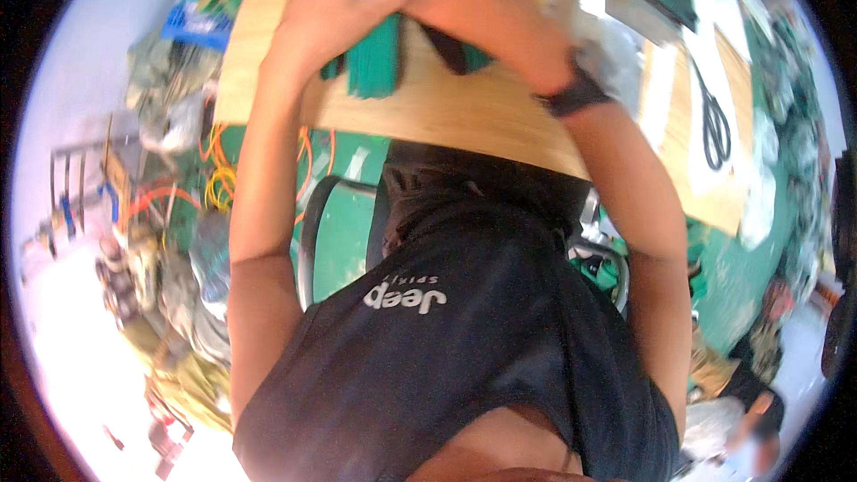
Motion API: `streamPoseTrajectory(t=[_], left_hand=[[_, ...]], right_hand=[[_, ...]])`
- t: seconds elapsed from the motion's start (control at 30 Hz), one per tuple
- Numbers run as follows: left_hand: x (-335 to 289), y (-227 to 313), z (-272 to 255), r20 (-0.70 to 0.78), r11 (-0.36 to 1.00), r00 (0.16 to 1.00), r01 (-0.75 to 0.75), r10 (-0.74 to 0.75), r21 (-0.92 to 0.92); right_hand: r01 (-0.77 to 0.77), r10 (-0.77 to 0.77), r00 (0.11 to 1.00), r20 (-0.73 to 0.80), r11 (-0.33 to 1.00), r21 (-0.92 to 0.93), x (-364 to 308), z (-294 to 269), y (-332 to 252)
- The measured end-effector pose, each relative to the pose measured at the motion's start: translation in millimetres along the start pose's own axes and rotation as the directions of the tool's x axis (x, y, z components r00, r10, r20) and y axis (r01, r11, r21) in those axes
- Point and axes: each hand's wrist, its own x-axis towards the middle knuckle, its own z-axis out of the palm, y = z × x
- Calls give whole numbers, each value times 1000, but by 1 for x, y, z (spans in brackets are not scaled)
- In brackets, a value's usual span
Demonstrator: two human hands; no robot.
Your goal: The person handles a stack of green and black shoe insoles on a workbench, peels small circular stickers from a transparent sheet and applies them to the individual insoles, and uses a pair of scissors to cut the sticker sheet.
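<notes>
left hand (pixel 335 4) – closed on green cloth (pixel 379 54) | right hand (pixel 482 9) – gripping the same cloth at its top | cloth hangs over wooden table (pixel 446 107), near its front edge | black wristband (pixel 576 94) on right wrist | scissors (pixel 714 125) lie well apart, right side

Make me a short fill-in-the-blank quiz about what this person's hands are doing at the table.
1. Both hands grip a bundle of cloth strips whose colour is ____.
2. The right hand has a black ____ on its wrist.
3. The left hand and the cloth are over a table made of ____.
4. On the far right of the table lies a pair of black ____.

Missing words: green; band; wood; scissors
</notes>
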Motion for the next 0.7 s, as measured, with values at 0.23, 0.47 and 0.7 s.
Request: streamPoseTrajectory(t=[0.23, 0.47, 0.7], left_hand=[[73, -64, 1, 28, 966, 998, 60, -54, -250], [148, -95, -28, -89, 943, 950, -308, 298, -129], [40, 72, 15, 527, 813, 670, -578, 523, -73]], right_hand=[[161, -176, 979, -104, 978, -135, -25, -28, 37], [93, -83, 995, 59, 976, -195, -78, -97, 19], [294, -211, 936, 281, 907, -300, -102, -69, 68]])
